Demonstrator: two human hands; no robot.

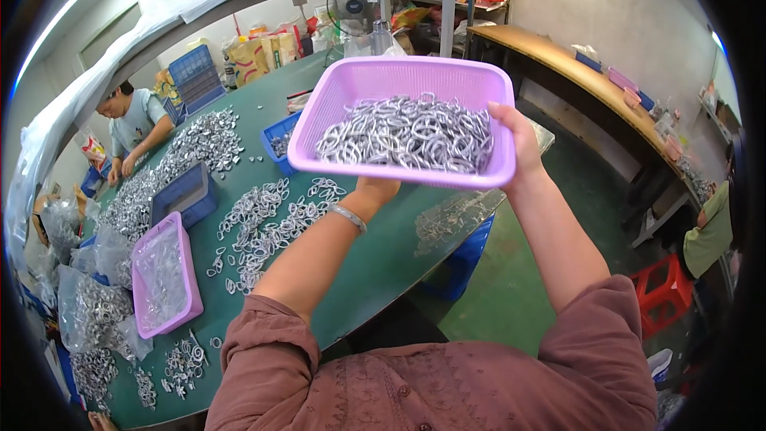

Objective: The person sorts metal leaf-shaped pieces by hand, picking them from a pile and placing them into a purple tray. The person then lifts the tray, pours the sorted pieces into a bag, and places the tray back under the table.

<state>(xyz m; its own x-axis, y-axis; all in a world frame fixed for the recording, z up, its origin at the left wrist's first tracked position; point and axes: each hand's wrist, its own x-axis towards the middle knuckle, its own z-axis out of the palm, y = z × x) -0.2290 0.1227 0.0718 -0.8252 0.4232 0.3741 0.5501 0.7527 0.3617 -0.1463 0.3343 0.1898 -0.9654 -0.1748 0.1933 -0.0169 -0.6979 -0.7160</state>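
Over the green table (375, 263), the pink basket (415, 80) is hovering, and keeping it level is guarding against spills; the right hand (519, 140) is pinching its right rim, fingers partly hiding; the left hand (379, 187) is disappearing underneath, grip impossible to tell; metal rings (407, 132) are mostly covering the basket's floor

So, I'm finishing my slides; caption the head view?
A lilac basket of silvery loops, left hand beneath and right hand gripping one end, above a green table.

One fisheye view looks forward and down from the wearer's head. The rectangular lilac plastic basket (415, 80) is close.
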